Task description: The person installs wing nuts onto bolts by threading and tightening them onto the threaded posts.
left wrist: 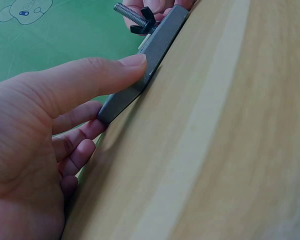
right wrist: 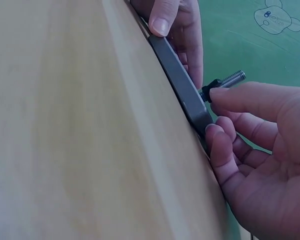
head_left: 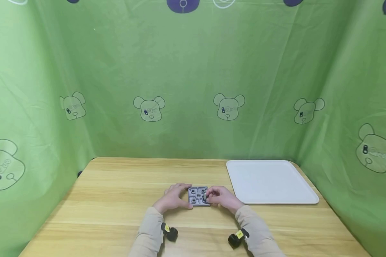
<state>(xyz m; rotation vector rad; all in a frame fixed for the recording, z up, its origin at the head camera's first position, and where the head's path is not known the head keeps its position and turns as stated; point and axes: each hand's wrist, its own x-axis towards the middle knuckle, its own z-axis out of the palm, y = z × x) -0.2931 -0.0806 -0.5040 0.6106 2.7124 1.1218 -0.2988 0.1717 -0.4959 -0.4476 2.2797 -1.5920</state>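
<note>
A square grey plate [head_left: 198,195] with grooves and round recesses lies on the wooden table. My left hand [head_left: 172,200] holds its left side, thumb at the near edge and fingers round the far side. From the plate's right part a threaded bolt [left wrist: 128,14] sticks up at a slant, with a black wing nut [left wrist: 147,24] low on it. At that wing nut my right hand [head_left: 224,198] pinches with thumb and forefinger, while its other fingers curl by the plate's right end [right wrist: 202,116]. In the right wrist view the thumb partly hides the wing nut.
A white tray [head_left: 271,182] lies at the table's back right, beyond my right hand. The wooden table [head_left: 115,200] reaches back to a green curtain [head_left: 189,71] that also hangs at both sides. Small black wrist cameras are strapped to both sleeves.
</note>
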